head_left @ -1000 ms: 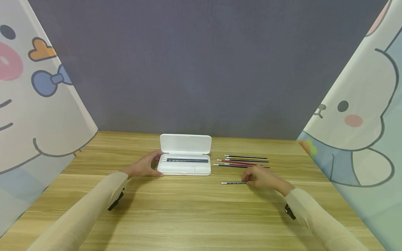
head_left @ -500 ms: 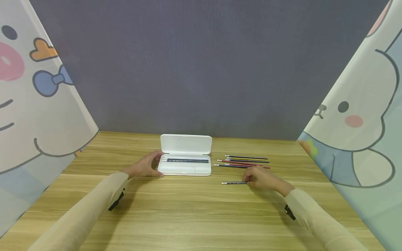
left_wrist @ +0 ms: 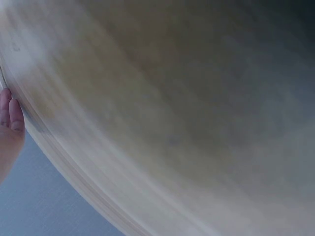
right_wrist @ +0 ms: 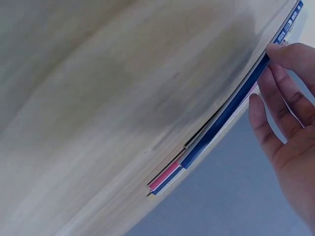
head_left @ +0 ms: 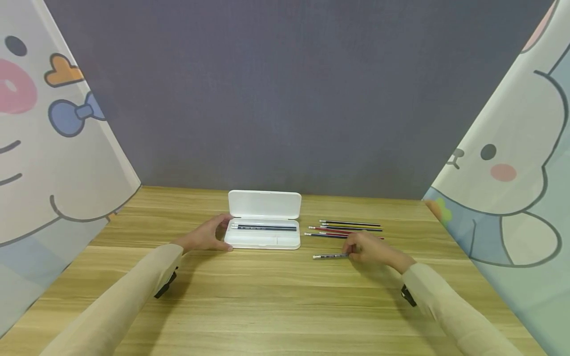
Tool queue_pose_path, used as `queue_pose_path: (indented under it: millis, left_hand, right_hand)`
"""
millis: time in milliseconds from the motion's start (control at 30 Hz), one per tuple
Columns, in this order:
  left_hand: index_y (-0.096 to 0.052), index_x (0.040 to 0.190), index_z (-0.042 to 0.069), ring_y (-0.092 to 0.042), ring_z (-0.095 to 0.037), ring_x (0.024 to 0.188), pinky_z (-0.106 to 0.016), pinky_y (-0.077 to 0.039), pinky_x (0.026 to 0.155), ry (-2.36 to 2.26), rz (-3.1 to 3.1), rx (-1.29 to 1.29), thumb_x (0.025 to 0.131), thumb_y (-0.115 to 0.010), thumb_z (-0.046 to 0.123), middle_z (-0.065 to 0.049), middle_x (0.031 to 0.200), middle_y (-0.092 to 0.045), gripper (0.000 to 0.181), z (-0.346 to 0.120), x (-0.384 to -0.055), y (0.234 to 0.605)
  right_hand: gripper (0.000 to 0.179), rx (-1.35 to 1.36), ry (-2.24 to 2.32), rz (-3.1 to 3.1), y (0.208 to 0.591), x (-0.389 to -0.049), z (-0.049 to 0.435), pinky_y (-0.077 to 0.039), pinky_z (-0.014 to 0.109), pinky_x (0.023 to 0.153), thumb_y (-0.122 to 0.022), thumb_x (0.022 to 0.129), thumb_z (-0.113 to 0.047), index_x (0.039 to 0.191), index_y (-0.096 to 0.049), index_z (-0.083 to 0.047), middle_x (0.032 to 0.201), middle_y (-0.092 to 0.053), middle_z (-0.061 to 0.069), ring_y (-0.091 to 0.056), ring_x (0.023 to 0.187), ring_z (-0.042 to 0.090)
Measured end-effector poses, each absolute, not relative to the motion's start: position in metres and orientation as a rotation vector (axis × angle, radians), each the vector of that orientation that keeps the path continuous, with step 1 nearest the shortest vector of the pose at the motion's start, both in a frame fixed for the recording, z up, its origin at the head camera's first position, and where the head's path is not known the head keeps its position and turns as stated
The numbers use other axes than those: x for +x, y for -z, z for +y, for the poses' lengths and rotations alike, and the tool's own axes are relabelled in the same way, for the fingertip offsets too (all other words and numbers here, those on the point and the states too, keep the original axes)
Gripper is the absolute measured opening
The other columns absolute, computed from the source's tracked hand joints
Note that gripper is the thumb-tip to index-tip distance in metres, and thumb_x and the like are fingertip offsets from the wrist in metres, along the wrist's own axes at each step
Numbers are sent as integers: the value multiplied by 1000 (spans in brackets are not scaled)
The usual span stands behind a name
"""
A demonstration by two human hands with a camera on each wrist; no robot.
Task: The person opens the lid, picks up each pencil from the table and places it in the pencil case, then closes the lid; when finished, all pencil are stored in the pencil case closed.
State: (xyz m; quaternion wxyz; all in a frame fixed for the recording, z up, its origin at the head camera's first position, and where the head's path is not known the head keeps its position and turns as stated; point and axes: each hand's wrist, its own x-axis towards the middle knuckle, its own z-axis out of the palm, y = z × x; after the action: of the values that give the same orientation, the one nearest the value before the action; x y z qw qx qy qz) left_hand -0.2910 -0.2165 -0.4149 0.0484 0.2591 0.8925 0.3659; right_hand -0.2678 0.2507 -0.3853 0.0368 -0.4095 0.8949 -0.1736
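A white pencil case (head_left: 251, 241) lies with its lid (head_left: 264, 204) raised, and dark blue pencils (head_left: 267, 228) rest in its rear compartment. My left hand (head_left: 206, 235) holds the case's left end, thumb at the front corner and fingers at the back. Only a few of that hand's fingers (left_wrist: 17, 115) show at the edge of the left wrist view. Between thumb and fingertips, my right hand (head_left: 374, 248) pinches a dark blue pencil (head_left: 329, 256), its white eraser end pointing left. The right wrist view shows this pencil (right_wrist: 226, 115) running long past the fingers.
Several loose pencils (head_left: 352, 224), dark blue, red and yellow-striped, lie right of the case, just beyond the right hand. The wooden table (head_left: 267, 306) meets a grey panel (head_left: 285, 99) at the back. Cartoon-printed panels (head_left: 512, 198) stand at both sides.
My right hand has shifted slightly back and left, and the pencil in it has moved a little away from me. The left hand and the case stay in place.
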Motion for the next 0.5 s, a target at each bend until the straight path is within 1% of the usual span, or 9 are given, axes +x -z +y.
queue_pose_path:
  millis: [367,500]
  left_hand:
    - [-37,131,-3,-51,-33,110,-52,-32,100,-1096,2758,809,64,-83,26,-18,118,-55,86,-215,-290,415]
    - [-37,131,-4,-51,-33,110,-52,-32,100,-1105,2751,807,64,-83,25,-18,117,-55,86,-215,-289,414]
  right_hand:
    - [14,-1297,581,2759,379,-282,233,-47,20,59,-66,78,2,85,-68,-10,82,-65,3,-54,68,3]
    - [12,-1249,573,2776,374,-288,220,-46,19,60,-66,79,-2,86,-68,-11,82,-65,0,-53,68,2]
